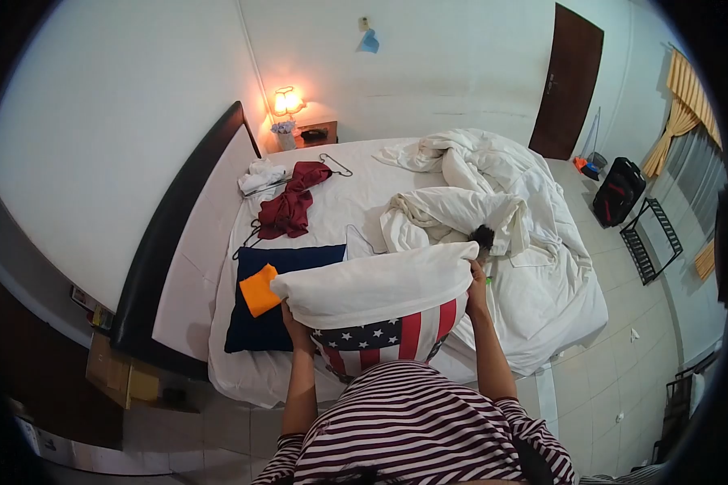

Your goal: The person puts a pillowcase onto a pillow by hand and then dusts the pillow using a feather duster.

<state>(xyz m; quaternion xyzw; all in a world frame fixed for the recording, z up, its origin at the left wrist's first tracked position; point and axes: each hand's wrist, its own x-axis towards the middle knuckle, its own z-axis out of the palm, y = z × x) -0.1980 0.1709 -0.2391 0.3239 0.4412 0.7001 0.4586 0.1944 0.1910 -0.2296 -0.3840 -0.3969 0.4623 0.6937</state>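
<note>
- While you face the bed's (352,190) near edge, your left hand's (294,318) grip clasps the pillow's (380,284) left end.
- Your right hand's (477,280) grip clasps its right end, keeping the pillow at that edge.
- Orange cloth (259,293) overlaps the navy cushion (252,333) toward the near left corner.
- Duvet (542,311) lies heaped along the right edge.

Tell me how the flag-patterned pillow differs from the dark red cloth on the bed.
The flag-patterned pillow shows stars, stripes and white; the dark red cloth is plain. The pillow is held between the left hand and the right hand; the cloth lies on the bed. The pillow looks full and rounded, while the cloth is crumpled. Both have fabric surfaces.
</note>
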